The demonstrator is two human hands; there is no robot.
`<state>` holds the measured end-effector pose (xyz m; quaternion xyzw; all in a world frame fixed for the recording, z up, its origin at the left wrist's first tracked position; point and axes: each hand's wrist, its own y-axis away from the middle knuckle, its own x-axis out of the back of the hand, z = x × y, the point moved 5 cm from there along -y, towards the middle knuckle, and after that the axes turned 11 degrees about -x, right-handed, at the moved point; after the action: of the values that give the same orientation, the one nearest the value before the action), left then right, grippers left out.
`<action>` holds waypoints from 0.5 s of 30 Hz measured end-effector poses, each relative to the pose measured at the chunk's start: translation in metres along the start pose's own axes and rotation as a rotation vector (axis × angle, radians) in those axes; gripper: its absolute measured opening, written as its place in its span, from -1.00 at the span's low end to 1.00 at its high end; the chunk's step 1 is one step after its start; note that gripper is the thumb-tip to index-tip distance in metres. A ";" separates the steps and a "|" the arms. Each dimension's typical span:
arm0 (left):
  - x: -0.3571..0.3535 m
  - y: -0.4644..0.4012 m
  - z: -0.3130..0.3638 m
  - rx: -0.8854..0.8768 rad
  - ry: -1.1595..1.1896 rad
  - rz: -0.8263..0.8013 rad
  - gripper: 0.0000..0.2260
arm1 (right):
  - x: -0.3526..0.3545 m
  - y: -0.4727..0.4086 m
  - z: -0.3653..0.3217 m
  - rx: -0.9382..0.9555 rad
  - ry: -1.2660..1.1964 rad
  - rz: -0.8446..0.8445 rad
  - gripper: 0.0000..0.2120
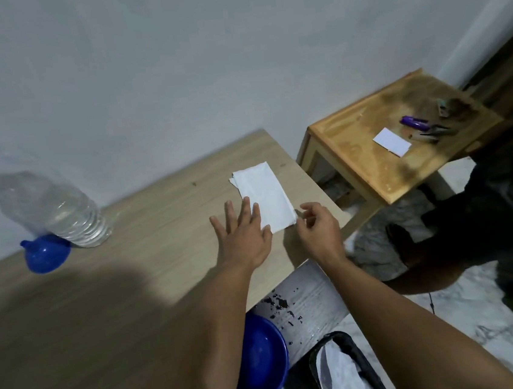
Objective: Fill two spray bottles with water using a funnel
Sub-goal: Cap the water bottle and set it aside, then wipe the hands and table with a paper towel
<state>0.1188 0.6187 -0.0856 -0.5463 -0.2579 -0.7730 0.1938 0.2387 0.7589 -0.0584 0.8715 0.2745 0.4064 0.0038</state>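
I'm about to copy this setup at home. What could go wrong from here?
1. The water bottle stands close to the table's far edge with the funnel against its base; a knock might tip it.
2. Droplets wet the white board below; more could drip to the floor.
3. The left hand lies flat on the tissue, which may tear if wet.

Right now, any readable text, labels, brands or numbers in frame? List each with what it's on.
None readable.
Clear water bottle: no label or print visible.
Blue funnel: plain.
White folded tissue under the left hand and right hand: blank.
White card on the small wooden table: blank on the side shown.
Purple marker: any print too small and blurred.
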 end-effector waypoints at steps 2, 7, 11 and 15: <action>0.003 0.000 -0.001 0.012 -0.018 0.021 -0.42 | -0.003 -0.002 -0.004 0.035 0.066 -0.018 -0.67; 0.004 -0.002 -0.002 0.015 -0.020 0.019 -0.44 | -0.015 -0.011 -0.015 0.032 0.190 -0.069 -0.68; 0.002 0.001 -0.001 0.014 -0.025 0.028 -0.45 | -0.018 -0.012 -0.021 0.002 0.180 -0.038 -0.79; 0.003 0.001 -0.002 0.008 -0.002 0.024 -0.45 | -0.017 -0.009 -0.023 0.005 0.141 -0.019 -0.83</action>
<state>0.1170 0.6173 -0.0829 -0.5491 -0.2548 -0.7691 0.2051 0.2089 0.7531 -0.0568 0.8381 0.2834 0.4659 -0.0138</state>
